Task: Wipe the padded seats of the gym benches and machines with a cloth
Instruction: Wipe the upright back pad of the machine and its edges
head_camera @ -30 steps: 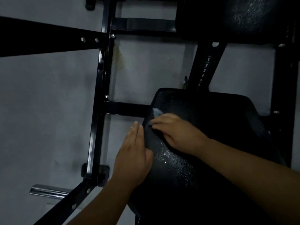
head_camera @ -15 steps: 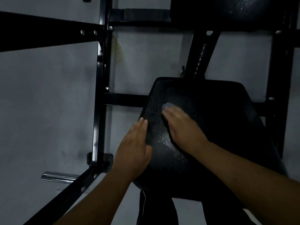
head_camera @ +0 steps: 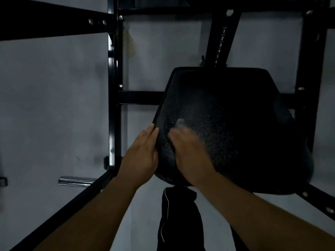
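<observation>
Padded seat (head_camera: 235,124): black, textured, sits centre to 3 o'clock in view, wide end toward 12, narrow end toward 6. Fine droplets glint on its left half.

Left hand (head_camera: 143,153): open and flat, fingers straight and together, laid along the seat's left edge, pointing to 1 o'clock. Thumb touches the pad's rim.

Right hand (head_camera: 188,151): motion-blurred, on top of the pad just at 3 o'clock of the left hand. Fingers look stretched out flat, not curled, pressing the cloth (head_camera: 180,122) onto the pad. Only a small pale corner of cloth shows, at 11 o'clock past the fingertips, on the seat's left-centre area.

Black frame upright (head_camera: 113,87) at 9 o'clock of the seat, with a crossbar running to the pad. Numbered adjustment post (head_camera: 221,42) at 12 o'clock behind the seat. Chrome peg (head_camera: 76,181) at 8 o'clock, low on the frame. Grey floor (head_camera: 45,105) underneath. Dark trouser leg (head_camera: 179,223) at 6 o'clock below the seat.
</observation>
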`<move>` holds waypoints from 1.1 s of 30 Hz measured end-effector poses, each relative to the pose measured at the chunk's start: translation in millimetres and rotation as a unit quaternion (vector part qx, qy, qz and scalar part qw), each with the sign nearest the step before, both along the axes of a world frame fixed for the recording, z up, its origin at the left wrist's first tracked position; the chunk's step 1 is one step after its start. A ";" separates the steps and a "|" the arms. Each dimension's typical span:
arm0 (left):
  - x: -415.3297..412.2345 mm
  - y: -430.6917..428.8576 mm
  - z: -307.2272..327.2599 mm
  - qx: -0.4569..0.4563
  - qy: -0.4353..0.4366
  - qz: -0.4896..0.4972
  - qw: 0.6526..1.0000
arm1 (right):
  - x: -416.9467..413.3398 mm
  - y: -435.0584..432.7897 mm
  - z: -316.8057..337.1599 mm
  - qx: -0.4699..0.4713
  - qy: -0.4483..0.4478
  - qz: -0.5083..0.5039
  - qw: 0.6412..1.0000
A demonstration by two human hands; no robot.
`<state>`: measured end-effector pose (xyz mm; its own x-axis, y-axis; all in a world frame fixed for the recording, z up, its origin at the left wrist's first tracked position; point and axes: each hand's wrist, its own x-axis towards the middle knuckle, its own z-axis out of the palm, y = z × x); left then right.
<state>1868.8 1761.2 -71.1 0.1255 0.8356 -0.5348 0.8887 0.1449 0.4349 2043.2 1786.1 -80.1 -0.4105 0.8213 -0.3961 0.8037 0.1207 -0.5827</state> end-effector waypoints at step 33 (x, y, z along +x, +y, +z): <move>-4.6 -8.5 12.6 0.014 0.053 -0.074 0.996 | 63.2 -17.9 -3.8 0.038 -0.035 -0.035 0.998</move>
<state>1864.2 1752.7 -58.5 0.1925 0.8269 -0.5284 0.9405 -0.0017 0.3399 2106.4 1768.3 -83.9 -0.3243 0.8758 -0.3574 0.8506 0.1047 -0.5153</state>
